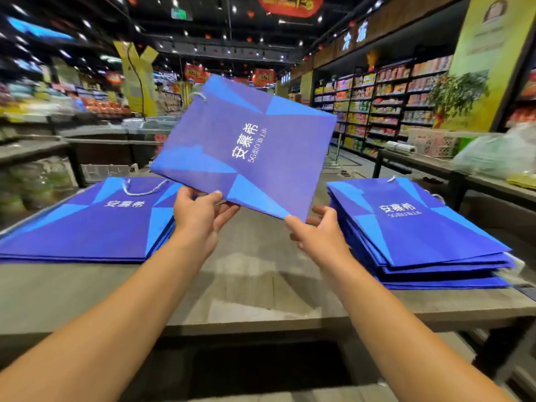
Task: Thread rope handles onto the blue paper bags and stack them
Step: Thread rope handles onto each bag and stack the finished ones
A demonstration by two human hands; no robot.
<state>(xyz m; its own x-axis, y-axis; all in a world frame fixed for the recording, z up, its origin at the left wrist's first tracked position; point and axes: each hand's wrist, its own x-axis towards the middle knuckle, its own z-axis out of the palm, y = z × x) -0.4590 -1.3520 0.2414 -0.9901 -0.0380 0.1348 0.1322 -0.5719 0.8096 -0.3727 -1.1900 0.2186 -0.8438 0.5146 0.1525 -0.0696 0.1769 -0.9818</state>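
A flat blue paper bag with white lettering hangs tilted in the air above the table's middle. My left hand pinches its near edge, thumb on top and fingers underneath. My right hand holds the near right corner with its thumb on the bag and fingers spread below. A bit of white rope shows at the bag's far edge. On the left lies a stack of bags with a white rope handle on top. A taller stack of bags sits on the right.
The grey wooden table carries both stacks, with bare wood between them. Behind it are shop counters, a stocked shelf aisle at right, and a side table with a plastic bag.
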